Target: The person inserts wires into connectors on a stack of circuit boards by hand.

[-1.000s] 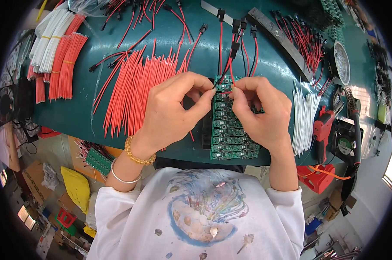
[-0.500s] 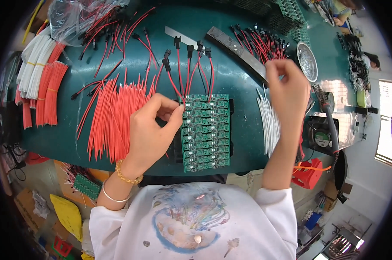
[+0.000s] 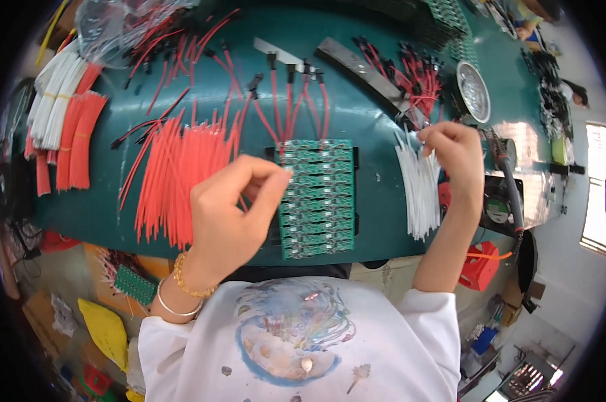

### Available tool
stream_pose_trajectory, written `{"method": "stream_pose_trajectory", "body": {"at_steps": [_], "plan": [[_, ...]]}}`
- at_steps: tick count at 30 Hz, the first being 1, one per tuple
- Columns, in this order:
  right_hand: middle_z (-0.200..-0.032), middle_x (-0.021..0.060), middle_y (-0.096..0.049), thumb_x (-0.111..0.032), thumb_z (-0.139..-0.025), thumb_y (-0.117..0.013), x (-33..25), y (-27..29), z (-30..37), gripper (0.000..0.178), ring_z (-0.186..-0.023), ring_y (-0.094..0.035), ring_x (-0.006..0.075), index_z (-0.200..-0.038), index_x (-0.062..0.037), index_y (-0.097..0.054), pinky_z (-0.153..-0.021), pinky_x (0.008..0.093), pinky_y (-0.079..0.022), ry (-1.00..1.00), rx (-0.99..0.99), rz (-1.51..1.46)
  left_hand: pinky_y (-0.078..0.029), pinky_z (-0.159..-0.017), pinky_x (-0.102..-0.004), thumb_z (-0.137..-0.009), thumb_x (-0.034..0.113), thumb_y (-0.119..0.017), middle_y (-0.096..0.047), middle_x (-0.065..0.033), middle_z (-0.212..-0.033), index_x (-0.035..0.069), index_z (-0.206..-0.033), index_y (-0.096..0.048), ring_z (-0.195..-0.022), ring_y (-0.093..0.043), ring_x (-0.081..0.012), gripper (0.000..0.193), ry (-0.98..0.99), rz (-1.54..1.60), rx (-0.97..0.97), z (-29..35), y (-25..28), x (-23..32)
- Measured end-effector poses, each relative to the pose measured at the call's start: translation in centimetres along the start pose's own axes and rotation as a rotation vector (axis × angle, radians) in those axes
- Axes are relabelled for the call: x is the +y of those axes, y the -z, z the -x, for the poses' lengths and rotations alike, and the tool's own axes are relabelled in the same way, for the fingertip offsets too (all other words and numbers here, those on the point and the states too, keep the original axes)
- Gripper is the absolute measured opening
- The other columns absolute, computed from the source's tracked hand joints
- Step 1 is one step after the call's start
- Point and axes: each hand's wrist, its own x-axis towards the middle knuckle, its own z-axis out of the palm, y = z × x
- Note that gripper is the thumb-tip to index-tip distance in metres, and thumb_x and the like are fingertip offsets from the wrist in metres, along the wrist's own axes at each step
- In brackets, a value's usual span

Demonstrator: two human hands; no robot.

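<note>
A panel of green circuit boards [image 3: 318, 201] lies in front of me, with several red-and-black connector leads [image 3: 291, 100] running away from its far edge. Thumb and forefinger of my left hand [image 3: 232, 211] are pinched together at the panel's left edge; whatever may be between them is too small to see. On the right, my right hand [image 3: 458, 161] has its fingers closed by the far ends of a bundle of white wires [image 3: 418, 191]. Whether a wire is in those fingers cannot be made out. Red wires [image 3: 175, 181] lie in a heap left of my left hand.
A grey metal bar [image 3: 363, 74] lies slantwise beyond the panel, beside a pile of red-and-black leads [image 3: 420, 77]. At the right stand a round metal dish [image 3: 474, 92], a soldering iron in a coiled holder [image 3: 500, 151] and a small fan [image 3: 496, 201]. Bundled wires [image 3: 78, 141] lie far left.
My right hand has come nearer, from beside the pile of leads to the far ends of the white wires. My left hand has shifted slightly toward me along the panel's edge.
</note>
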Motion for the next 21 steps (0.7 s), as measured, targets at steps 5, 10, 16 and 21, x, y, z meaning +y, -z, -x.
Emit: {"method": "stream_pose_trajectory", "body": {"at_steps": [5, 10, 16, 21], "plan": [[-0.058, 0.0061, -0.061, -0.005, -0.078, -0.058, 1.8, -0.6, 3.8, 0.014, -0.044, -0.041, 0.0021, -0.081, 0.0057, -0.067, -0.041, 0.018, -0.024, -0.123, 0.042, -0.361, -0.046, -0.05, -0.024, -0.083, 0.004, -0.069, -0.066, -0.0081, -0.079, -0.001, -0.088, -0.065, -0.056, -0.061, -0.0124, 0.008, -0.126, 0.021, -0.262, 0.3, -2.0, 1.5], [-0.057, 0.0028, -0.058, 0.002, -0.079, -0.057, 3.1, -1.7, 7.9, 0.007, -0.045, -0.04, 0.0013, -0.074, 0.004, -0.061, -0.043, 0.0176, -0.027, -0.131, 0.152, -0.461, -0.045, -0.049, -0.0249, -0.085, 0.008, -0.069, -0.065, -0.0078, -0.077, -0.001, -0.089, -0.065, -0.055, -0.06, -0.0125, 0.01, -0.055, 0.048, -0.395, 0.3, -3.0, 2.0], [-0.056, -0.0068, -0.049, 0.004, -0.078, -0.066, 3.8, -4.0, 10.6, 0.013, -0.05, -0.038, -0.0014, -0.071, 0.001, -0.056, -0.046, 0.0162, -0.027, 0.162, 0.633, -0.172, -0.044, -0.052, -0.0227, -0.083, 0.004, -0.069, -0.065, -0.0072, -0.078, 0.0, -0.093, -0.068, -0.056, -0.057, -0.0092, 0.011, 0.013, 0.016, -0.549, 1.2, -3.8, 2.1], [-0.051, -0.0021, -0.046, 0.005, -0.07, -0.07, 5.3, -4.3, 10.5, 0.013, -0.044, -0.04, 0.0049, -0.075, -0.0018, -0.06, -0.044, 0.0213, -0.032, 0.215, 0.734, 0.215, -0.043, -0.048, -0.0266, -0.084, 0.007, -0.069, -0.06, -0.0066, -0.072, 0.0, -0.089, -0.065, -0.051, -0.054, -0.0141, 0.01, -0.005, 0.059, -0.5, 1.0, -4.7, 1.9]]}}
